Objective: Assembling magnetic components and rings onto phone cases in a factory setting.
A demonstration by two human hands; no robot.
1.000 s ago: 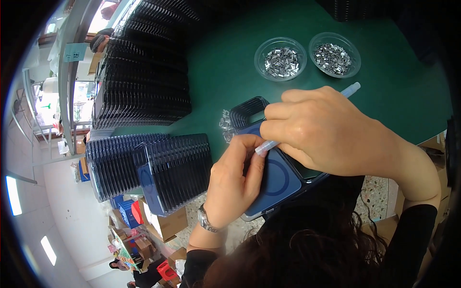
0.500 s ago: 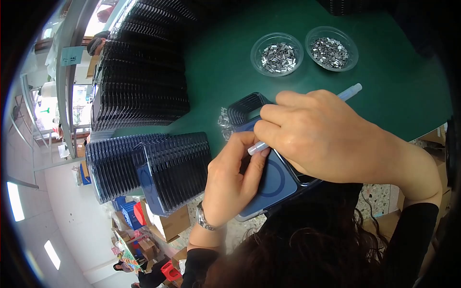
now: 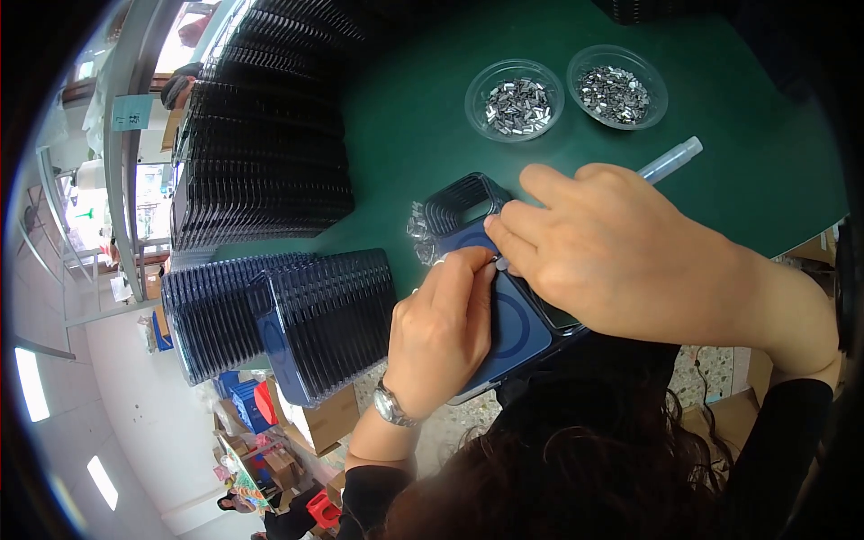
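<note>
Blue case: the blue phone case [image 3: 520, 335] with a ring on its back lies at the near side of the green counter [image 3: 414, 126], partly under both hands; what supports it cannot be seen.
Left hand: the left hand [image 3: 443, 315] is at the blue case's left edge, thumb and forefinger pinched together; whether a small piece sits between them cannot be told.
Right hand: the right hand [image 3: 607, 247] is above the blue case's right side, fingers curled around a translucent tube [image 3: 673, 159].
Tube: one end meets the left fingertips at the blue case's edge; the other points up and away to the right.
Edge work: the step in hand looks like fine work with the tube's tip at that edge.
Next touch: likely calls for a steady blue case, a firm pinch and small, careful tip movements.
Metal pieces: small metal pieces [image 3: 518, 108] fill two clear bowls beyond the blue case.
Nested frames: dark frames [image 3: 454, 200] stand just beyond the blue case, to its left.
Case stack: clear-edged cases [image 3: 337, 315] stand left of the blue case.
</note>
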